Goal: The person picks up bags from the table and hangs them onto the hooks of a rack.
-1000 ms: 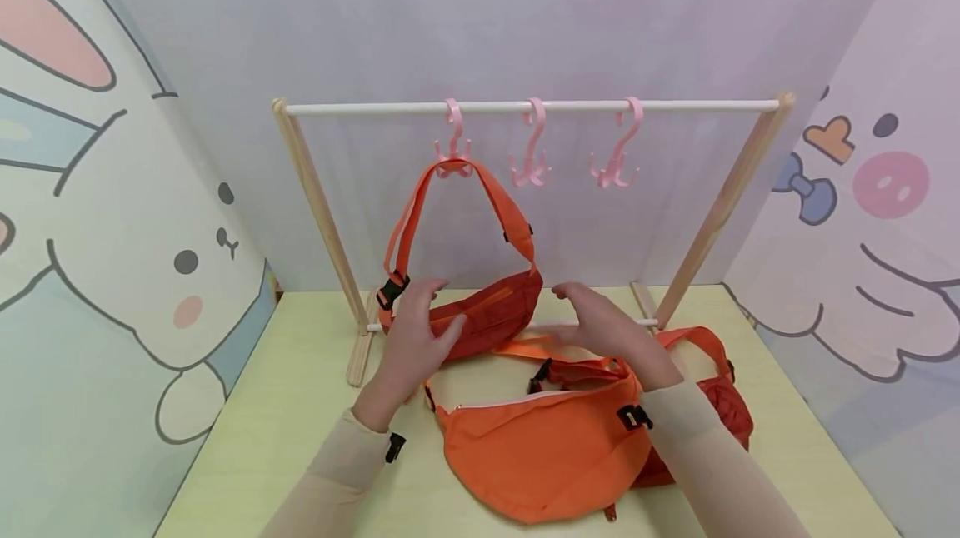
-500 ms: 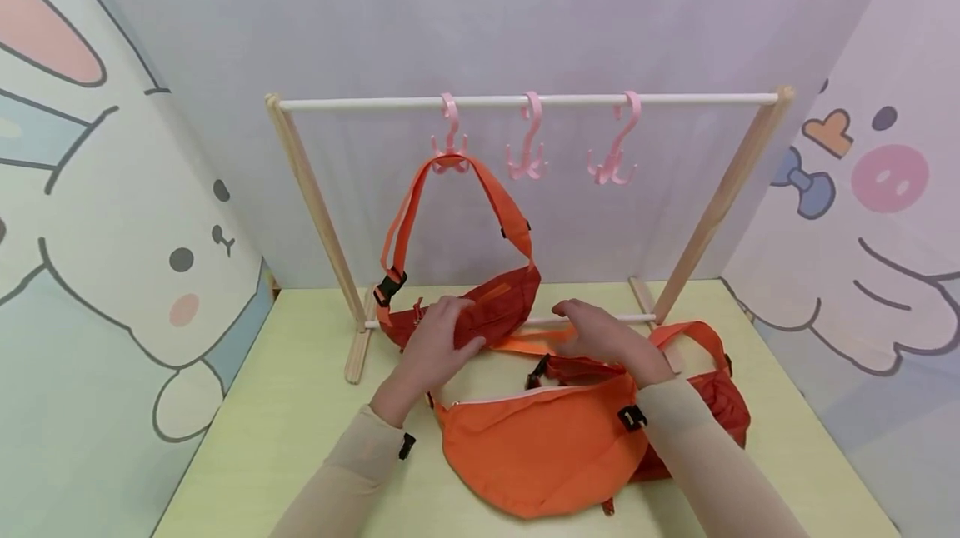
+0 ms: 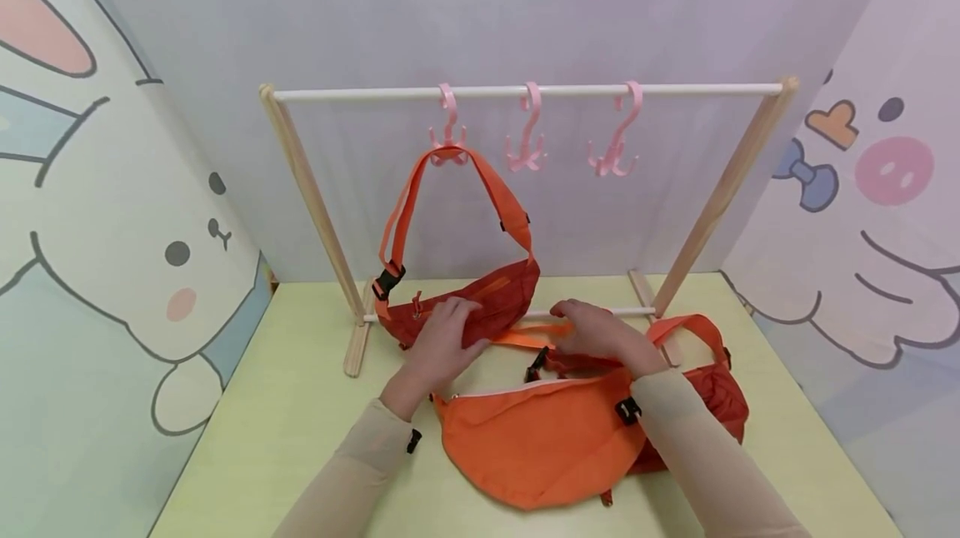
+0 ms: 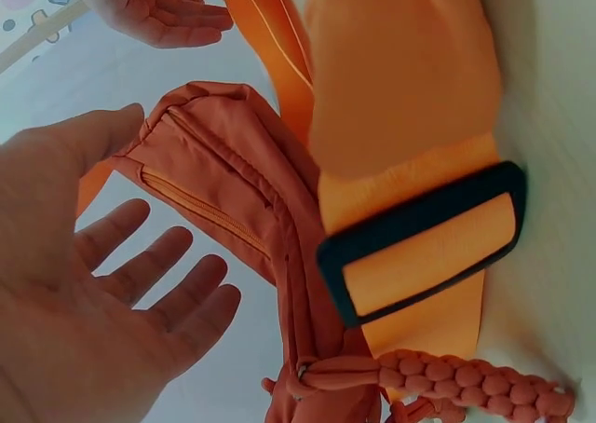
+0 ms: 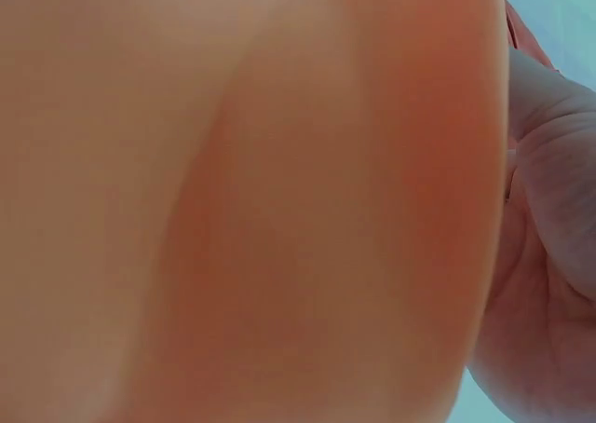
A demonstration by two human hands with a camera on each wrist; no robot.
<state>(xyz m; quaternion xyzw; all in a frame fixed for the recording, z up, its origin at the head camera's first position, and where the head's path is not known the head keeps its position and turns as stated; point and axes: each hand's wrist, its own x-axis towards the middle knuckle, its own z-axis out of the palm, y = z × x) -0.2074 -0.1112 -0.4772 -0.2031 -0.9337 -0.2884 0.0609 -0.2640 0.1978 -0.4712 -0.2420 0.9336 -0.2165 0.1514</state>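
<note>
A dark red waist bag (image 3: pixel 512 292) hangs by its orange strap (image 3: pixel 504 196) from the leftmost pink hook hanger (image 3: pixel 448 117). In front of it is my left hand (image 3: pixel 441 342); the left wrist view shows its fingers (image 4: pixel 191 293) spread and holding nothing. My right hand (image 3: pixel 600 336) hovers over the straps of the bags on the table, its fingers loosely bent around nothing in the left wrist view. Below the hands lies a half-round orange waist bag (image 3: pixel 540 442). Close blurred orange material (image 5: pixel 279 209) fills most of the right wrist view.
Two more pink hook hangers (image 3: pixel 531 126) hang on the white rail (image 3: pixel 360 94) of a wooden-ended rack. Another dark red bag (image 3: pixel 723 401) lies at the right on the pale yellow table (image 3: pixel 262 405), partly behind my right forearm. Cartoon-printed walls stand at both sides.
My left hand has moved right along the front of the hanging bag, away from its buckle end. The right hand has barely moved. The head view has tilted slightly downward.
</note>
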